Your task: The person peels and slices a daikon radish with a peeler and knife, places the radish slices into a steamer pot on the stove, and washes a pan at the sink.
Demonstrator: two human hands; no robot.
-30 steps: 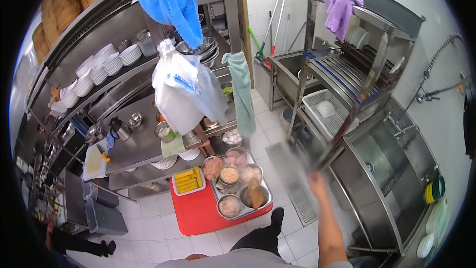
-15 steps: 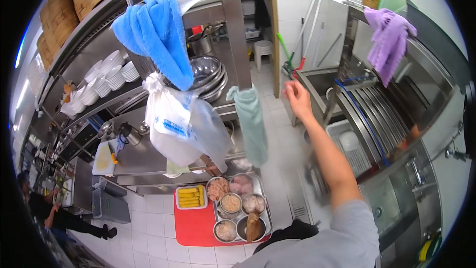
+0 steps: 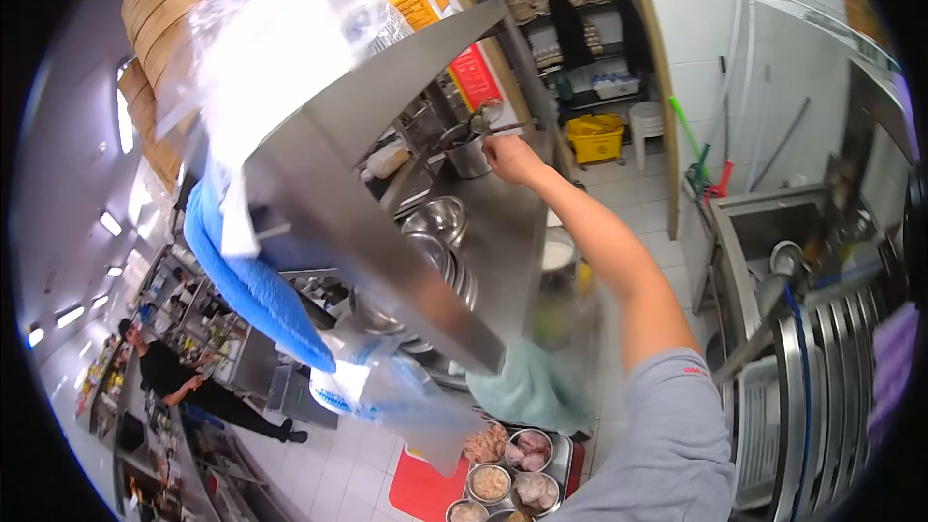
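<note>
My right hand (image 3: pixel 513 159) reaches forward past the steel shelf post, with its fingers closed at the rim of a steel pot (image 3: pixel 470 157) on the back counter. Utensils with long handles (image 3: pixel 483 126) stand in that pot, and the fingers are at or beside a handle. What the fingers grip is too small to make out. Nearer along the counter are stacked steel bowls (image 3: pixel 437 222). A blue towel (image 3: pixel 253 275) and a green cloth (image 3: pixel 530 389) hang from the shelf frame. My left hand is out of the frame.
A steel shelf post (image 3: pixel 387 261) crosses the near left. Below stand bowls of raw meat (image 3: pixel 535 491) on a tray over a red board (image 3: pixel 425 485). A sink (image 3: pixel 773 232) and slatted rack (image 3: pixel 841 396) are at right. Another person (image 3: pixel 184 377) stands far left; a yellow bucket (image 3: pixel 594 140) is behind.
The view has moved forward and turned toward the back counter. My right hand has gone from beside the right-hand rack, through open air, to the pot of utensils.
</note>
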